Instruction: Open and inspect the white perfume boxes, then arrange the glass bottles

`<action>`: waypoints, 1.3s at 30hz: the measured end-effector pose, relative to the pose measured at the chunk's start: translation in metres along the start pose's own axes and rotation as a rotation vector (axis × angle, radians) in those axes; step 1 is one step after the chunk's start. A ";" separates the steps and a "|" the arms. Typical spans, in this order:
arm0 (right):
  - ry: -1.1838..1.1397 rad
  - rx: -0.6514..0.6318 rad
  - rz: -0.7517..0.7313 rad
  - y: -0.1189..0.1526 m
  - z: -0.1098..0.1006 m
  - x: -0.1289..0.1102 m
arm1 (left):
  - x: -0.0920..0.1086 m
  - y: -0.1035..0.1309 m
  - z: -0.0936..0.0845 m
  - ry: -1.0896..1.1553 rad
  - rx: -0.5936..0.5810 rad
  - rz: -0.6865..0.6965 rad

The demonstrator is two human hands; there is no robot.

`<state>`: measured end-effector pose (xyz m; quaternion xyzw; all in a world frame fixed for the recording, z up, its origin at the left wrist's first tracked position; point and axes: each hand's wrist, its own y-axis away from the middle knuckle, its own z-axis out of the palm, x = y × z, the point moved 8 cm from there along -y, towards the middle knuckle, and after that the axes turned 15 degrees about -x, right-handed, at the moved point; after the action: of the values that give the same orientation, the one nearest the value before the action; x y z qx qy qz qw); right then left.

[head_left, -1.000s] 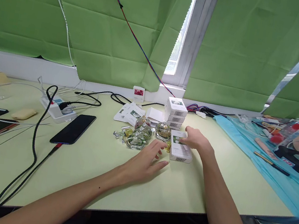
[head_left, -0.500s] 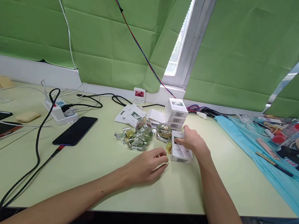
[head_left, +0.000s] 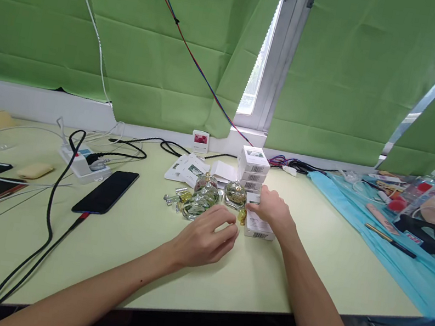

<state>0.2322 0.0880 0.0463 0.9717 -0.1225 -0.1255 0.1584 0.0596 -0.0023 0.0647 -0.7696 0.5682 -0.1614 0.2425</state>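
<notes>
My right hand point(head_left: 273, 211) lies over a small white box point(head_left: 260, 228) with a barcode on its near end. The thumb is on the box's top left, while the other fingers are at its far side, partly hidden. To its left, my left hand point(head_left: 205, 236) hovers low over the table with fingers curled; whatever is inside is hidden. Just beyond it are clear glass perfume bottles point(head_left: 200, 204), partly covered by the hand. Another round glass bottle point(head_left: 234, 195) stands by the box, with a small gold cap point(head_left: 242, 217) between them.
Behind the hands rise stacked white boxes point(head_left: 254, 163) and flat white cartons point(head_left: 191, 168). Small silver and gold parts point(head_left: 175, 197) lie left of the bottles. A phone point(head_left: 106, 192), black cable point(head_left: 53, 202) and power strip point(head_left: 84, 163) occupy the left; blue sheeting point(head_left: 358, 220) covers the right.
My right hand has come slightly left over the white box, its thumb now covering more of the top. My left hand keeps its curled shape. The whole view has shifted a little.
</notes>
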 end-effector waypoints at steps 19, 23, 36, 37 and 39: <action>-0.123 0.344 -0.205 0.009 -0.025 -0.014 | -0.172 0.009 -0.045 -0.077 -0.339 -0.923; -0.162 0.396 -0.390 0.014 -0.029 -0.028 | -0.235 0.024 -0.033 -0.076 -0.399 -1.141; -0.120 0.393 -0.498 0.014 -0.026 -0.033 | -0.294 0.048 0.015 0.044 -0.375 -1.337; -0.122 0.397 -0.504 0.013 -0.026 -0.032 | -0.294 0.047 0.015 0.054 -0.359 -1.338; -0.134 0.404 -0.524 0.012 -0.026 -0.032 | -0.295 0.047 0.014 0.074 -0.320 -1.341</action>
<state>0.2070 0.0926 0.0807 0.9715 0.0988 -0.1987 -0.0833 -0.0593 0.2704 0.0346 -0.9751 -0.0057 -0.2168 -0.0458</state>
